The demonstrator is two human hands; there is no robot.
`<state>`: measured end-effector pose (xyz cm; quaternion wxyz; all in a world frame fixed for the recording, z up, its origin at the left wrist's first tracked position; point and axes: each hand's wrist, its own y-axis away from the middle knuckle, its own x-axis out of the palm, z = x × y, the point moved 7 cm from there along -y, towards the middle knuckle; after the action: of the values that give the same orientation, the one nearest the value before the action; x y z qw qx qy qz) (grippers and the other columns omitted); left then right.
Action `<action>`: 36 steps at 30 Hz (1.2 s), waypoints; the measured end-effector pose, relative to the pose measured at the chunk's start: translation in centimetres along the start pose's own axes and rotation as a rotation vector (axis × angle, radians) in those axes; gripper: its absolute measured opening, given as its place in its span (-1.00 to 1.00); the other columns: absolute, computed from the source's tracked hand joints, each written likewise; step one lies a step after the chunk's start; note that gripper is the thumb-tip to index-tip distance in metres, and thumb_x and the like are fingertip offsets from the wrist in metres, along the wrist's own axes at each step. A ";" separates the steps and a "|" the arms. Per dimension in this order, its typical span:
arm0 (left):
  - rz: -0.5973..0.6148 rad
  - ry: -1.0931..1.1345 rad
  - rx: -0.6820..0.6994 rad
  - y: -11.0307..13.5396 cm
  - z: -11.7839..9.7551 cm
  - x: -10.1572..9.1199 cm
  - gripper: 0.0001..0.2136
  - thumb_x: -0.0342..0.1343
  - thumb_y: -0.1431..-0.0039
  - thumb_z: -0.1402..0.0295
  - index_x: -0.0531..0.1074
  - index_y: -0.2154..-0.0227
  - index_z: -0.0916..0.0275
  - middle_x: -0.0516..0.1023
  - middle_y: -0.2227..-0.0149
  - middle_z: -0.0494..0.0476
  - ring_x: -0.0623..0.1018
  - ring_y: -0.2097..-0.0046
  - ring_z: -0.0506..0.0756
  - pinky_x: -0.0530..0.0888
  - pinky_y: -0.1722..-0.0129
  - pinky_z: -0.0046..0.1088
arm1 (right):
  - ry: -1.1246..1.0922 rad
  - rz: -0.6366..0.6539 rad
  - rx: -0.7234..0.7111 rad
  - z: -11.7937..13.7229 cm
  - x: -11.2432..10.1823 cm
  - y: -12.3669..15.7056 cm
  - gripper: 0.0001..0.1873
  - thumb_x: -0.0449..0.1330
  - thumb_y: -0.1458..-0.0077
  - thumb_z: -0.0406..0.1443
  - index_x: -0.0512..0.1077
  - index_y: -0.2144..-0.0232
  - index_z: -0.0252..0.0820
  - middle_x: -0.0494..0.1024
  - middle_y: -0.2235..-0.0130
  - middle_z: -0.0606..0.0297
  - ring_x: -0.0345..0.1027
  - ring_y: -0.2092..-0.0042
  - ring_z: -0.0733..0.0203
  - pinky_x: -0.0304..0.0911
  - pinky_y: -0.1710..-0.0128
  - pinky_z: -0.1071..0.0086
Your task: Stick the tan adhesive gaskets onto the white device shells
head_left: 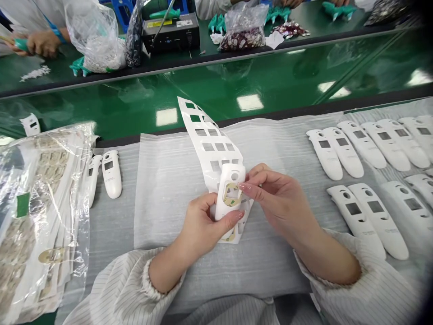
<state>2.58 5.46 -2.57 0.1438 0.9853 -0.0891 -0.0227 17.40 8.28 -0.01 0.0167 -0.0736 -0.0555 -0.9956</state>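
A white thermometer-like plastic housing (222,206) is gripped in my left hand (199,221), thumb across its lower front. On its window area lies a yellowish adhesive sticker (231,201) with a rectangular opening. My right hand (275,194) pinches at the upper right edge of that sticker with thumb and forefinger. Behind the housing, a curved white backing sheet (203,146) with rows of rectangular cutouts rises toward the far edge. Its lower end carries another yellowish sticker (230,235), partly hidden by my left thumb and the housing.
Several white housings with dark windows (353,207) lie in rows at right. Two more housings (111,174) rest at left beside a clear bag of sticker sheets (43,216). A foam sheet (162,194) covers the bench. Across the green strip, co-workers' hands (43,43) and parts bags (241,31) appear.
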 end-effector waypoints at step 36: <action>0.005 -0.016 0.020 0.1 0.1 -0.1 -0.76 0.33 0.05 0.22 0.53 0.40 0.30 0.56 0.41 0.13 0.47 0.39 0.05 0.40 0.41 -0.45 | -0.013 -0.025 -0.043 0.2 0.1 0.0 -0.87 0.38 0.08 -0.39 0.54 0.56 -0.07 0.37 0.41 0.38 0.32 0.29 0.32 0.29 0.25 0.39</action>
<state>2.48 5.35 -2.66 0.1333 0.9863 -0.0931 -0.0295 17.30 8.32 0.25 0.0022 -0.0797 -0.0350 -0.9962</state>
